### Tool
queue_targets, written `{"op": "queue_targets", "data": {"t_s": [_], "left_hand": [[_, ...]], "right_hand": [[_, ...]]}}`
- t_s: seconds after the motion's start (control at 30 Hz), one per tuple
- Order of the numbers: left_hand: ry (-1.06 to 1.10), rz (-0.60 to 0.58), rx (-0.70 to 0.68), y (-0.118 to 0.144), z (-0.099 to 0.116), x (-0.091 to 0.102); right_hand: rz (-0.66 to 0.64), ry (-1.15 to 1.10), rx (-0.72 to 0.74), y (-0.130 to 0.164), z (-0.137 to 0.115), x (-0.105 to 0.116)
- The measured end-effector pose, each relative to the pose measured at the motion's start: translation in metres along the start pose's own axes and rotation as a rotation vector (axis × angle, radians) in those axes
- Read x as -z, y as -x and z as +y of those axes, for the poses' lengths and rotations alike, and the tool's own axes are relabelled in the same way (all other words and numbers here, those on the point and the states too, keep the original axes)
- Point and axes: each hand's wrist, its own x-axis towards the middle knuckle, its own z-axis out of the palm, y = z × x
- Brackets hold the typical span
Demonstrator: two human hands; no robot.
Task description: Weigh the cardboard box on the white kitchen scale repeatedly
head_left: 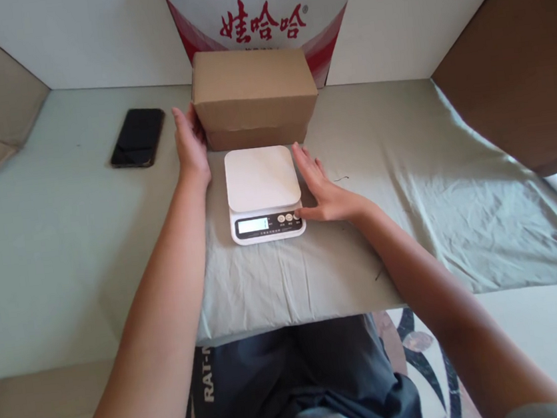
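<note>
- Phone (137, 138), black, screen dark, lies flat on the table (38, 263) at about 10 o'clock from the scale; nobody touches it.
- Left hand (191, 145), fingers together and straight, palm flat against the left end of the box (253, 94). Not clamped; it only presses from the side.
- Box: plain brown cardboard, closed, sitting on the grey cloth (410, 221) at 12 o'clock from the scale, just behind it. Long axis runs left to right, 9 to 3 o'clock; one long face turned toward the person.
- Scale (263, 194): white, platform bare, display and buttons at its 6 o'clock edge.
- Right hand (324, 193), fingers loosely spread on the cloth at 3 o'clock of the scale; thumb tip on the rightmost button.
- Judgement: a light, brief thumb press serves best, palm kept off the platform so no weight registers; the box is better gripped at both ends and kept level.
- Printed red-and-white carton (260, 10) stands behind the box at 12 o'clock.
</note>
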Motion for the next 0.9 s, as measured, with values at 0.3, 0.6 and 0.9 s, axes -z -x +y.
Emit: {"op": "queue_targets", "data": {"t_s": [0.3,0.6,0.9], "left_hand": [[0.002,0.071,0.097,-0.003,0.012,-0.01],[-0.101,0.032,0.098,-0.005,0.011,-0.015],[-0.123,0.049,0.018,-0.001,0.0,-0.014]], "right_hand": [[0.106,-0.047,-0.008,0.003,0.013,-0.001],[0.617,-0.627,-0.121,-0.069,0.066,0.02],[0.778,-0.773,0.133,-0.109,0.041,0.009]]}}
